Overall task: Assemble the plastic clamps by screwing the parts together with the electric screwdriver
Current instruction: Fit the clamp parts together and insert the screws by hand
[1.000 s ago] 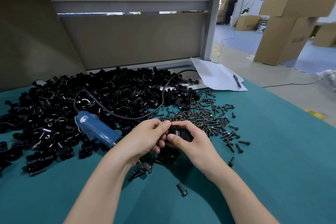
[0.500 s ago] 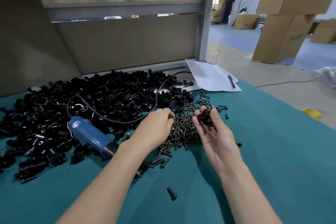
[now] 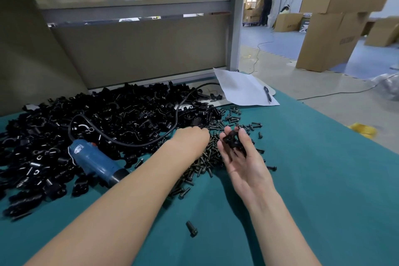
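Clamp (image 3: 233,141): held above the screws (image 3: 205,157), in my right hand (image 3: 244,164).
Change: a second ago both hands held it; now they part. I judge a screw comes next.
Right grip: palm up, fingertips curled round the clamp.
Left hand (image 3: 192,138): over the screws, fingers hidden; grip unreadable.
Electric screwdriver (image 3: 95,162): lies untouched.

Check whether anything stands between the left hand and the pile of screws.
Nothing visible does. The left hand is right over the screw pile, at its far edge; its fingertips are hidden. The right hand holds a black clamp beside it, apart from the left hand.
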A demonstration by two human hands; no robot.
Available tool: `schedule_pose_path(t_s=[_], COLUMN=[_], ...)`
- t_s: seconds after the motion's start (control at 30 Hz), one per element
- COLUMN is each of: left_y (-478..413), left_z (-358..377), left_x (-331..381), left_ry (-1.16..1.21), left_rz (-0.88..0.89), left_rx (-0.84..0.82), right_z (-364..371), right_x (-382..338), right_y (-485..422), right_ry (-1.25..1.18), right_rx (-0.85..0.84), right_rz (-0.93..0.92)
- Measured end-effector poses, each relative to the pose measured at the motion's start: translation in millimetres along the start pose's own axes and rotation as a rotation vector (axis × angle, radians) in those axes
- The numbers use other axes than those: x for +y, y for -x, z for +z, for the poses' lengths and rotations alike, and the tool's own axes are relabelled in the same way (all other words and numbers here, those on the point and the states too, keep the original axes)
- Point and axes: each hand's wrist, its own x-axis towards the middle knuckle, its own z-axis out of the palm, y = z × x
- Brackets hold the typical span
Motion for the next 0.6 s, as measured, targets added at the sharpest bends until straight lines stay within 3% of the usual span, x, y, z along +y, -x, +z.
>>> schedule_pose_path(t_s=[0.17, 0.27, 0.33, 0.43, 0.5, 0.6], left_y=[8.2, 19.1, 32.5, 63.8, 81.9, 95.0], left_z=[-5.4, -6.8, -3.8, 4.7, 11.5, 23.3], left_x=[-8.1, -13.2, -19.9, -23.2, -21.4, -18.9], left_ry=[-0.003, 0.061, 0.306, 0.978, 1.418, 1.647], left_rz=[0.011, 0.023, 0.000, -0.074, -0.057, -0.045], left_rx=[-0.169, -0.129, 0.032, 0.309, 0.368, 0.402], right_z=[0.8, 1.8, 2.5, 4.3, 7.0, 8.2], right_x=[1.8, 3.9, 6.0, 11.5, 17.0, 24.3], right_y=[1.2, 2.0, 3.6, 5.6, 6.3, 7.0], right_ry=[0.054, 0.050, 0.058, 0.132, 0.170, 0.223], right_rx=[0.009, 0.000, -0.021, -0.077, -0.088, -0.103], right_rz=[0.018, 0.023, 0.033, 0.048, 0.059, 0.069])
